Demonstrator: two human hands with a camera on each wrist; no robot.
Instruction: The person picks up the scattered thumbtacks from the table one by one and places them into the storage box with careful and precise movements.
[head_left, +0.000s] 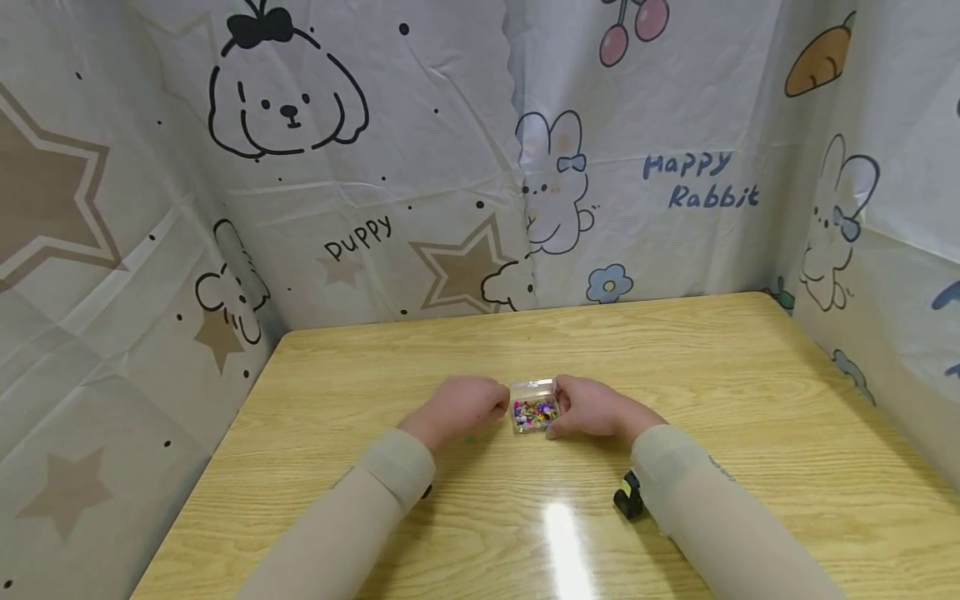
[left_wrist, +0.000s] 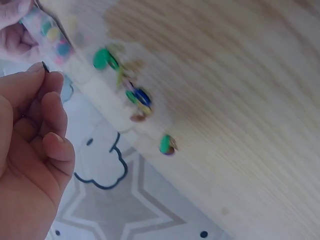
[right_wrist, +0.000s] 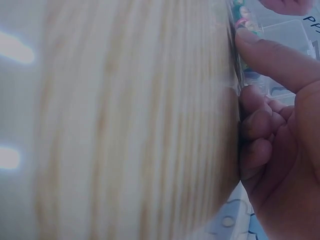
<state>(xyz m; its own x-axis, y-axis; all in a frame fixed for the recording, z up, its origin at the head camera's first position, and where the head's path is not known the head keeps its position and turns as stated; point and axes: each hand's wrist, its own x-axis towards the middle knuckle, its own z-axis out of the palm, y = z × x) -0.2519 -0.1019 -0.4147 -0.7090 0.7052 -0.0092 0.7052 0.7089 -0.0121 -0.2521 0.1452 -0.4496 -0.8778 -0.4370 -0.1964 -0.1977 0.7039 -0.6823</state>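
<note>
A small clear plastic box with its lid raised holds many colourful beads and sits mid-table. My right hand grips its right side, thumb at the near corner and fingers at the back; the right wrist view shows the thumb against the box wall. Just left of the box is my left hand. In the left wrist view its thumb and forefinger pinch a tiny dark piece, seen edge-on, while the other fingers curl loosely. Several loose green, blue and brown pieces lie on the table near this hand.
The wooden table meets a patterned cloth at its back and sides. A black wrist device shows beside the right sleeve. A bright light reflection lies on the tabletop near the front.
</note>
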